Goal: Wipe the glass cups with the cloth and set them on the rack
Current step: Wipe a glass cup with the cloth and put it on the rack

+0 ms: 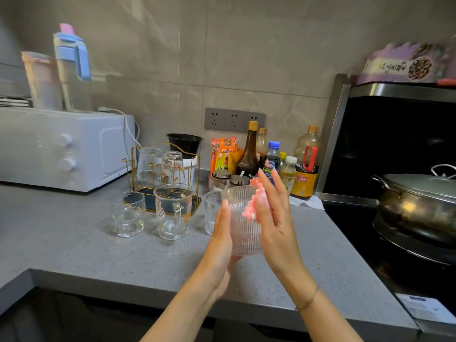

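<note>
The left hand [222,233] cradles a ribbed glass cup [244,220] above the grey worktop [74,243], while the right hand [274,213] presses a pink cloth [251,208] against its side. Three more glasses (one with a handle [172,211]) stand before the gold rack [162,174], which holds two upturned ones.

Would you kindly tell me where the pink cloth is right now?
In the head view, right of centre, the pink cloth sits between the right hand and the ribbed glass cup, held above the counter.
</note>
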The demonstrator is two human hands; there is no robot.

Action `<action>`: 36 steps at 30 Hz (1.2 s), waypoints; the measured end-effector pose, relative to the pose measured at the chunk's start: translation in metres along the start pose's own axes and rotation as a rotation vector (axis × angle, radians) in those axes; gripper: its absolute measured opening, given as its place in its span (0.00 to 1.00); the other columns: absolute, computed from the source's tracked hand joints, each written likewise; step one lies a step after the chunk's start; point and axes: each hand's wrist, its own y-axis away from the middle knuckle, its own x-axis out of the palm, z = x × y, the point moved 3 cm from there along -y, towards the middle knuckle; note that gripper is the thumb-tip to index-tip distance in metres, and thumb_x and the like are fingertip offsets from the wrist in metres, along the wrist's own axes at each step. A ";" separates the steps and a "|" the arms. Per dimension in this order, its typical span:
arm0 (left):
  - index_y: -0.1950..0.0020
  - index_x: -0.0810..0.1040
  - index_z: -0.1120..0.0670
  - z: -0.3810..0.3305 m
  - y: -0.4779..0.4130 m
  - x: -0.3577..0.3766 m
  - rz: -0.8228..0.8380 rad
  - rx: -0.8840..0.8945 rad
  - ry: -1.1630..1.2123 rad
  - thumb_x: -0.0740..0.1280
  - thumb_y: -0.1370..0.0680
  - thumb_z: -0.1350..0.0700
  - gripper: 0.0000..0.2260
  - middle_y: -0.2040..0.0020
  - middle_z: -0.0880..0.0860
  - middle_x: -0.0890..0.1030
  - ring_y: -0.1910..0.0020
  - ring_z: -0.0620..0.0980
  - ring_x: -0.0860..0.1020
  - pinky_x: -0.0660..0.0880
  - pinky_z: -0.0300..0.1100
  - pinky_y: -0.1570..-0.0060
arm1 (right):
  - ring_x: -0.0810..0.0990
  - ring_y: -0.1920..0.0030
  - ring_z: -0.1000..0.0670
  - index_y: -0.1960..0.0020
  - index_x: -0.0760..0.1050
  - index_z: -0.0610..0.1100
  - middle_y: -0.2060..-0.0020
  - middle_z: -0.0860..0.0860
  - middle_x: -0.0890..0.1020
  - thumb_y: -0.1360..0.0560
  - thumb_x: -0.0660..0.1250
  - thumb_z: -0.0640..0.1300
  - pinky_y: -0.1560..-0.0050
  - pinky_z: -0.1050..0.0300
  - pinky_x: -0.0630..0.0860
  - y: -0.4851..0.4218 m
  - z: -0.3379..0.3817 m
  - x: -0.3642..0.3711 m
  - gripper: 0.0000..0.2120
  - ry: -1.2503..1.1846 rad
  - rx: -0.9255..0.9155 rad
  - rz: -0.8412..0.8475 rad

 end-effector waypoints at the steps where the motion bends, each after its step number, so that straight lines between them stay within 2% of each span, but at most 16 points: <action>1: 0.29 0.70 0.41 -0.002 -0.001 0.001 0.003 0.009 0.021 0.55 0.28 0.28 0.31 0.36 0.49 0.80 0.38 0.49 0.79 0.76 0.52 0.38 | 0.51 0.27 0.68 0.31 0.58 0.68 0.27 0.70 0.54 0.20 0.52 0.55 0.27 0.55 0.59 0.000 0.002 0.001 0.18 0.011 -0.020 0.024; 4: 0.30 0.71 0.42 -0.012 0.000 0.003 0.000 0.012 0.080 0.53 0.24 0.32 0.27 0.38 0.50 0.81 0.40 0.52 0.80 0.77 0.55 0.40 | 0.46 0.24 0.61 0.26 0.57 0.62 0.25 0.68 0.51 0.18 0.51 0.52 0.24 0.46 0.53 0.006 0.004 0.002 0.21 0.045 -0.109 0.089; 6: 0.29 0.71 0.44 -0.019 -0.001 0.002 -0.010 0.005 0.075 0.52 0.24 0.32 0.29 0.39 0.51 0.82 0.42 0.51 0.81 0.79 0.52 0.43 | 0.44 0.23 0.57 0.25 0.56 0.58 0.24 0.64 0.51 0.18 0.49 0.52 0.23 0.49 0.47 0.016 0.003 0.003 0.22 0.103 -0.194 0.138; 9: 0.36 0.77 0.50 -0.029 -0.004 -0.002 -0.026 -0.003 0.056 0.50 0.23 0.33 0.29 0.51 0.52 0.86 0.57 0.47 0.85 0.80 0.39 0.63 | 0.43 0.22 0.51 0.24 0.54 0.56 0.23 0.60 0.51 0.18 0.49 0.50 0.24 0.57 0.44 0.036 -0.001 0.005 0.23 0.206 -0.294 0.219; 10: 0.38 0.79 0.51 -0.030 -0.005 -0.002 -0.014 -0.007 0.052 0.49 0.23 0.33 0.30 0.52 0.52 0.86 0.58 0.47 0.85 0.80 0.38 0.64 | 0.44 0.22 0.50 0.23 0.53 0.56 0.23 0.59 0.51 0.18 0.49 0.50 0.24 0.58 0.44 0.041 -0.002 0.004 0.23 0.242 -0.319 0.234; 13: 0.39 0.79 0.54 -0.033 -0.001 0.001 0.014 -0.049 0.077 0.49 0.23 0.32 0.33 0.47 0.56 0.85 0.48 0.52 0.84 0.81 0.45 0.49 | 0.46 0.22 0.47 0.23 0.52 0.55 0.23 0.57 0.53 0.17 0.48 0.49 0.24 0.52 0.45 0.045 -0.004 0.001 0.23 0.382 -0.400 0.231; 15: 0.36 0.78 0.53 -0.030 0.002 0.003 0.031 -0.056 0.058 0.50 0.23 0.31 0.33 0.44 0.57 0.84 0.44 0.53 0.82 0.79 0.48 0.44 | 0.48 0.22 0.46 0.23 0.54 0.54 0.23 0.55 0.55 0.17 0.48 0.49 0.24 0.45 0.46 0.042 -0.002 0.001 0.22 0.475 -0.463 0.228; 18: 0.33 0.75 0.44 -0.024 0.005 0.007 -0.013 -0.012 -0.051 0.53 0.25 0.29 0.29 0.38 0.50 0.81 0.41 0.48 0.81 0.79 0.47 0.45 | 0.44 0.22 0.49 0.25 0.55 0.57 0.23 0.60 0.53 0.18 0.48 0.50 0.25 0.41 0.43 0.026 0.005 -0.002 0.21 0.473 -0.391 0.201; 22: 0.28 0.68 0.38 -0.015 0.008 0.014 -0.035 0.003 -0.029 0.59 0.30 0.26 0.33 0.33 0.48 0.77 0.37 0.50 0.78 0.78 0.53 0.42 | 0.35 0.24 0.57 0.26 0.48 0.67 0.25 0.66 0.44 0.19 0.47 0.54 0.25 0.39 0.42 -0.003 0.013 -0.012 0.23 0.408 -0.214 0.132; 25: 0.29 0.68 0.36 -0.023 0.008 0.014 -0.050 0.044 -0.018 0.57 0.28 0.29 0.28 0.34 0.47 0.77 0.38 0.50 0.78 0.77 0.54 0.40 | 0.34 0.25 0.58 0.25 0.48 0.63 0.25 0.67 0.42 0.20 0.46 0.56 0.25 0.46 0.42 -0.001 0.016 -0.009 0.23 0.379 -0.200 0.170; 28: 0.32 0.73 0.41 -0.031 0.009 0.012 -0.043 0.015 -0.004 0.54 0.25 0.31 0.27 0.38 0.47 0.81 0.41 0.46 0.81 0.79 0.48 0.43 | 0.36 0.24 0.56 0.25 0.52 0.62 0.24 0.66 0.45 0.19 0.47 0.54 0.26 0.48 0.43 0.016 0.018 -0.001 0.23 0.370 -0.243 0.227; 31: 0.35 0.78 0.49 -0.038 0.010 0.008 -0.037 -0.047 0.050 0.52 0.25 0.30 0.31 0.44 0.51 0.84 0.47 0.48 0.83 0.82 0.42 0.54 | 0.37 0.23 0.52 0.25 0.50 0.63 0.24 0.63 0.46 0.19 0.49 0.50 0.27 0.43 0.45 0.040 0.013 0.005 0.25 0.416 -0.302 0.289; 33: 0.36 0.78 0.53 -0.041 0.009 0.006 -0.028 -0.073 0.076 0.53 0.25 0.29 0.33 0.46 0.55 0.85 0.48 0.51 0.84 0.81 0.43 0.51 | 0.39 0.23 0.50 0.24 0.50 0.62 0.23 0.61 0.47 0.19 0.49 0.50 0.28 0.41 0.47 0.054 0.008 0.007 0.24 0.479 -0.356 0.291; 36: 0.39 0.79 0.55 -0.042 0.010 0.008 0.004 -0.098 0.066 0.52 0.26 0.29 0.35 0.44 0.56 0.84 0.45 0.52 0.83 0.77 0.47 0.41 | 0.40 0.23 0.49 0.25 0.53 0.62 0.23 0.61 0.49 0.18 0.47 0.53 0.28 0.40 0.49 0.048 0.010 0.006 0.21 0.518 -0.369 0.254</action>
